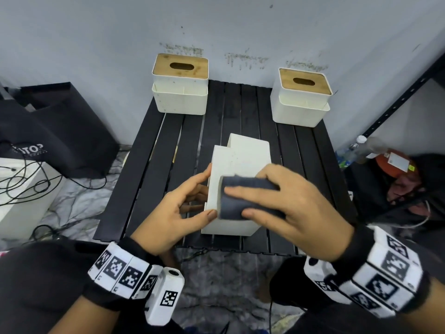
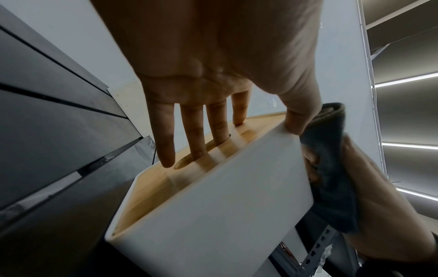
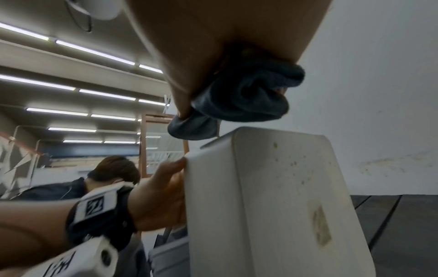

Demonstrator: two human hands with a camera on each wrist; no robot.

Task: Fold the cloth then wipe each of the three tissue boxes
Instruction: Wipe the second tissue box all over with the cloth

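Observation:
A white tissue box (image 1: 243, 160) lies tipped on its side in the middle of the black slatted table (image 1: 149, 169). My left hand (image 1: 173, 213) grips it, fingers flat on its wooden lid (image 2: 151, 187) and thumb over the white edge. My right hand (image 1: 289, 208) holds a folded dark grey cloth (image 1: 240, 201) and presses it on the box's upturned face near the front edge. The cloth (image 3: 241, 97) bunches under my palm above the box (image 3: 272, 206), which carries small stains. Two more tissue boxes stand upright at the back left (image 1: 180, 92) and back right (image 1: 302, 102).
A wall runs close behind the table. A black bag (image 1: 60, 131) and a white case with cables (image 1: 21, 189) sit on the left. A metal shelf post (image 1: 397, 97) and bottles (image 1: 356, 148) stand to the right. Another person (image 3: 111, 174) is behind me.

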